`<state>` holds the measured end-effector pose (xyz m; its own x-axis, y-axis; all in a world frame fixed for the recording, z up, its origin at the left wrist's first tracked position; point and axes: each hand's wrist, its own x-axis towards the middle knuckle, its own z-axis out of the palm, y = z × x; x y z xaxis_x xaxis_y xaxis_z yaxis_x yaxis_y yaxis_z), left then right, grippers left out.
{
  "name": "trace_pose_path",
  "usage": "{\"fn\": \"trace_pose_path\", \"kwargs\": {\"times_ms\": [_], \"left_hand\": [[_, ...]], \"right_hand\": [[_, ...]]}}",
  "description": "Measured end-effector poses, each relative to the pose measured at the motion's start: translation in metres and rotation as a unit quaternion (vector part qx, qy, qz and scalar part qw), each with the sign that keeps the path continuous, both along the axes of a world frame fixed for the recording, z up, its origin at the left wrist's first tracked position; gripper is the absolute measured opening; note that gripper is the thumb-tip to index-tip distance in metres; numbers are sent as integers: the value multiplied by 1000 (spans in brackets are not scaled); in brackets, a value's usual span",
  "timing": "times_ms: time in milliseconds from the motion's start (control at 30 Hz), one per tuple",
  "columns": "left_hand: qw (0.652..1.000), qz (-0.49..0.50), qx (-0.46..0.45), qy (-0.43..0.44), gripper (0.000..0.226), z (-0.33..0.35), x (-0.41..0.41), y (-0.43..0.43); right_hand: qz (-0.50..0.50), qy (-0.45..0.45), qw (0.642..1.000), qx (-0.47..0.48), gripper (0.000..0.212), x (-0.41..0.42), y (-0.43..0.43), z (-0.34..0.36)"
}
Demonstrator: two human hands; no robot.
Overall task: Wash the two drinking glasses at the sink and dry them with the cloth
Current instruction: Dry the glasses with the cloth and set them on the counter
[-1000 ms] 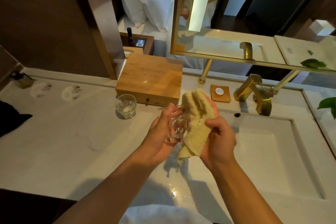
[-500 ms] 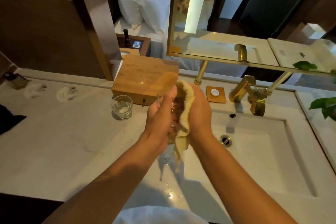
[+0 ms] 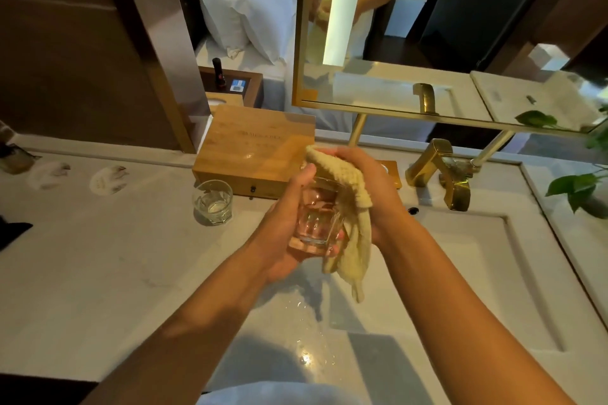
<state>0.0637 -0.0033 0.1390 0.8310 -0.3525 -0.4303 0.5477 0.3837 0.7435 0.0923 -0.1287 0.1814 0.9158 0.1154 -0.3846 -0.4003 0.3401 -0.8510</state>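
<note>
Hands: left hand [image 3: 285, 231] grips tumbler [image 3: 317, 223], right hand [image 3: 373, 182] clutches yellow cloth [image 3: 342, 171] against rim.
Hidden: right fingertips, behind cloth.
Writing: wooden box [image 3: 260, 154] lettering, illegible.

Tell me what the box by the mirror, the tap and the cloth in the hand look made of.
Box: light wood, possibly bamboo, matte; fine grain lines show.
Tap: metal with a gold finish; its edges glint.
Cloth: pale yellow terry-like fabric, soft; it folds, hangs limp and has a nubby edge.
</note>
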Motion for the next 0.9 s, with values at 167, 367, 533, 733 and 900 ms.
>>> {"fn": "trace_pose_path", "kwargs": {"times_ms": [167, 367, 533, 733, 900], "left_hand": [[991, -26, -79, 108, 55, 3, 9, 31], [992, 82, -81, 53, 81, -10, 3, 46], [998, -9, -2, 59, 56, -2, -3, 64], [998, -23, -48, 31, 52, -7, -12, 75], [996, -33, -81, -3, 68, 0, -9, 57]], "right_hand": [[29, -105, 979, -174, 22, -25, 2, -25], [180, -359, 831, -384, 27, -40, -3, -29], [378, -371, 736, -422, 27, -29, -26, -3], [189, -353, 905, -144, 33, -8, -77, 58], [93, -340, 936, -17, 46, -17, -54, 50]]}}
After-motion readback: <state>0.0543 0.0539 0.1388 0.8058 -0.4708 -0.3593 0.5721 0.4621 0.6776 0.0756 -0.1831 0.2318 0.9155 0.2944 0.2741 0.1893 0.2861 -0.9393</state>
